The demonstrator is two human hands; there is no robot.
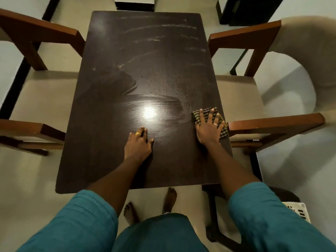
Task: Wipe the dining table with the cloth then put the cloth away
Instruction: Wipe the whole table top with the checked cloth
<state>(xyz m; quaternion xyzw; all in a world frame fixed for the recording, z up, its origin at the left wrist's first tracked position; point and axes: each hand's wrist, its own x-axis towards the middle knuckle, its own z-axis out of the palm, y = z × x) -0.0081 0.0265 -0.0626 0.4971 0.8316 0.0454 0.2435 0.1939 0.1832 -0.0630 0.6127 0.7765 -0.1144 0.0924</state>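
From the head camera, a dark brown dining table (145, 60) fills the centre of the frame, its surface streaked with wipe marks and speckled with droplets around a bright light reflection. The right hand (209, 128) lies flat with fingers spread wide — pressing a checked cloth (221, 120) onto the table at its right edge, just beside the arm of a wooden chair (272, 122). The left hand (139, 144) rests on the bare tabletop below the reflection, fingers loosely extended and holding nothing. Another wooden chair (36, 128) stands at the left. Teal sleeves (81, 220) and two bare feet (170, 199) show at the bottom — a white basket (300, 210) sits lower right.
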